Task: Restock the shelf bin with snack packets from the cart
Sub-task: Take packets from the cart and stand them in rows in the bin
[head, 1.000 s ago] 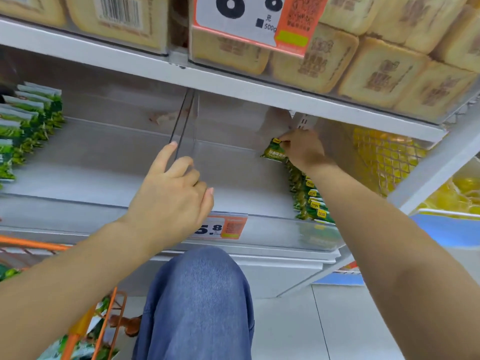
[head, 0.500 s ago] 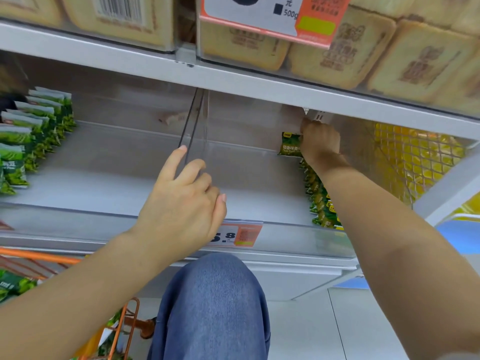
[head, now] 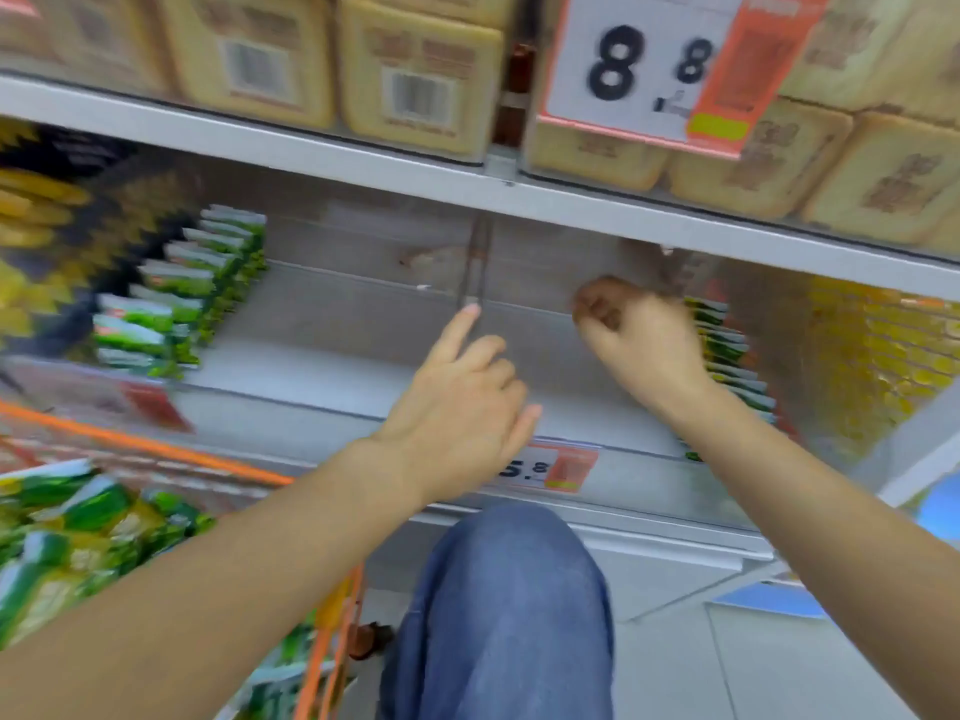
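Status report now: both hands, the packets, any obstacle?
Left hand open, forefinger at the bin divider. Right hand curled, empty, beside the packet row. No obstacle seen.

A grey metal shelf edge [head: 363, 158] runs across a shop aisle. Above it sit tan boxed goods [head: 415, 90] and a white-and-orange price sign [head: 649, 70]. Below it, yellow packaged goods [head: 872, 356] fill the right end. Pale floor tiles [head: 779, 667] lie beneath.

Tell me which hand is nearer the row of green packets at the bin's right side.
Right. The right hand is directly beside the row of packets, partly hiding it. The left hand is farther left, its forefinger at the clear divider.
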Tool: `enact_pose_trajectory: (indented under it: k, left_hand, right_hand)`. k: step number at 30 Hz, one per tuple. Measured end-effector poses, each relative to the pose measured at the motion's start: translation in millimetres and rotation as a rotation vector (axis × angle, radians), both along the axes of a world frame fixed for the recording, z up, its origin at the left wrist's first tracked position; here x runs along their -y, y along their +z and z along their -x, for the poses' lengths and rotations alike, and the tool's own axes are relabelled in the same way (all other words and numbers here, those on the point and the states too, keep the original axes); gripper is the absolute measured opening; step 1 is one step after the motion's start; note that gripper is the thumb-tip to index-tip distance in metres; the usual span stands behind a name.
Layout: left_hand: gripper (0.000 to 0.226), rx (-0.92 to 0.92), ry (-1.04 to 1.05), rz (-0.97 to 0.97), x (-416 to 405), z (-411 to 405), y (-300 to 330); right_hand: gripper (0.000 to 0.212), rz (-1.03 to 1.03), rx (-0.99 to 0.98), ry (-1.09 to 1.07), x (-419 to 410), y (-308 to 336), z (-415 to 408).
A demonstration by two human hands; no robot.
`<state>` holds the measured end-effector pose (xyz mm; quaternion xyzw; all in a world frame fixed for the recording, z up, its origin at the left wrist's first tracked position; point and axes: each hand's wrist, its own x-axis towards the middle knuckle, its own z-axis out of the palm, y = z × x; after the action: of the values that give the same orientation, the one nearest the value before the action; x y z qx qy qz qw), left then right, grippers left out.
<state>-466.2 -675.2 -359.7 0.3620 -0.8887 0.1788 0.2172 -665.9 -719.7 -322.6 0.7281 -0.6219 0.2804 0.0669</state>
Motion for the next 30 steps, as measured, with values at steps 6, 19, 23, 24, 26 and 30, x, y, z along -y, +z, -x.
enact_pose_trajectory:
  k: [6,19,23,24,26,30]
  left_hand:
    - [0.026,-0.101,-0.060,-0.278,-61,-97,15]
    - [0.037,-0.095,0.453,-0.698,-148,-282,9]
    - [0.025,-0.118,0.454,-0.729,-145,-280,3]
    - [0.026,-0.121,0.449,-0.724,-144,-278,4]
    - [0.027,-0.122,0.452,-0.728,-142,-274,5]
    - [0.027,-0.104,0.487,-0.724,-145,-275,6]
  right_hand:
    - [0.030,0.195,0.022,0.482,-95,2,-80]
    - [0.050,-0.746,-0.710,0.895,-143,-40,-258]
    - [0.051,-0.570,-0.717,0.911,-142,-52,-277]
    - [0.054,-0.587,-0.729,0.917,-142,-53,-280]
    - [0.052,-0.635,-0.756,0.945,-144,-55,-283]
    - [0.027,-0.597,-0.671,0.949,-141,-51,-283]
